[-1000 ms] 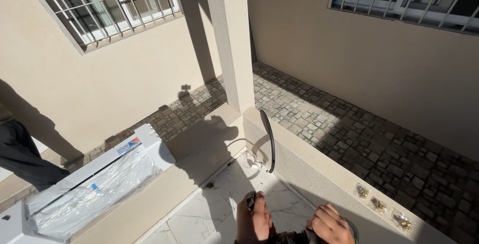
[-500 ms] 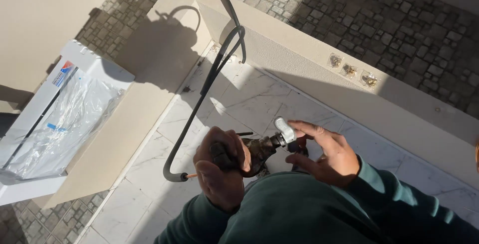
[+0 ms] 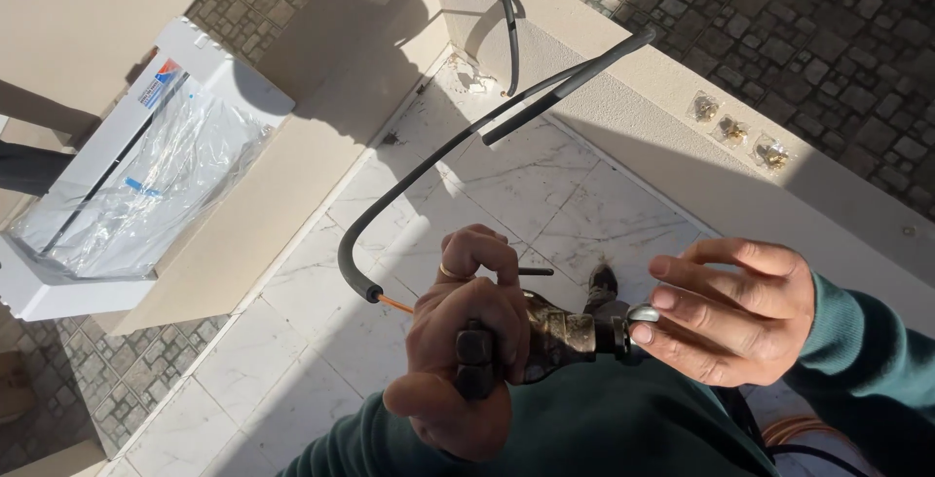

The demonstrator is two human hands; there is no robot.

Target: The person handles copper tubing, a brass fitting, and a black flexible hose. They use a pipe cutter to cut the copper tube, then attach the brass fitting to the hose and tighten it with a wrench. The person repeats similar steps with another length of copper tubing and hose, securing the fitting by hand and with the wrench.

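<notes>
Left hand point(image 3: 458, 360) clenched round dark, worn metal tool point(image 3: 545, 339); right hand point(image 3: 726, 311) pinching its silver end. Likely heavy, rigid; best gripped mid-body. Insulated pipe point(image 3: 429, 160) nearby, bendable.

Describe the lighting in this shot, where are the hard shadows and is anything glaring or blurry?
Head view: harsh direct sun; the plastic-wrapped white appliance glares and the white marble floor tiles are bright; crisp dark shadows cross the beige parapet ledge and the tiles; the left hand and right hand on the worn metal tool are half lit, half shaded; the black insulated pipe looks sharp, no obvious blur.
</notes>
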